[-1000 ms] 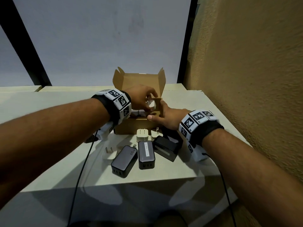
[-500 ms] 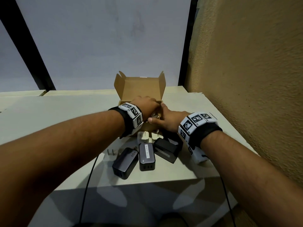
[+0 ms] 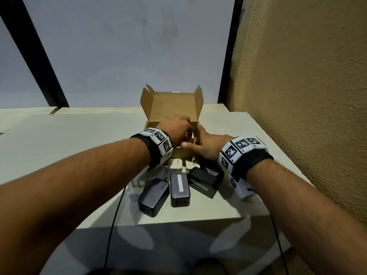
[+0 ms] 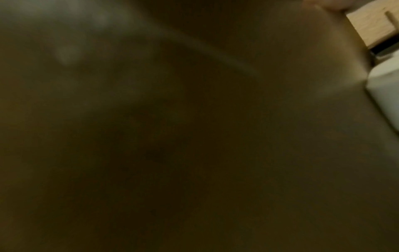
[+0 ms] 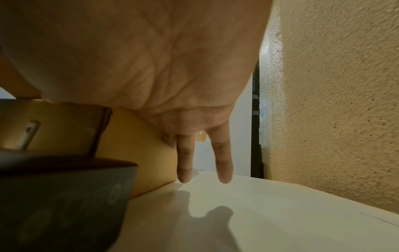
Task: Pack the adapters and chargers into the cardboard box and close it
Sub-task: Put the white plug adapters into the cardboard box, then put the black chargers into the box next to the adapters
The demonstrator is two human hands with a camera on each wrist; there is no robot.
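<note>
The cardboard box (image 3: 170, 104) sat open on the white table (image 3: 79, 135), lid up at twelve o'clock. The left hand (image 3: 174, 129) reached into it, fingers hidden, so its grip was anyone's guess. The right hand (image 3: 206, 144) lay flat and relaxed against the box's three-o'clock side. Three black chargers (image 3: 179, 189) and white adapters (image 3: 175, 164) waited at six o'clock.

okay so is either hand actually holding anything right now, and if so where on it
The right hand steadies the cardboard box at its front right corner, fingers straight down its side. The left hand reaches into the box; whether it holds anything cannot be told.
</note>
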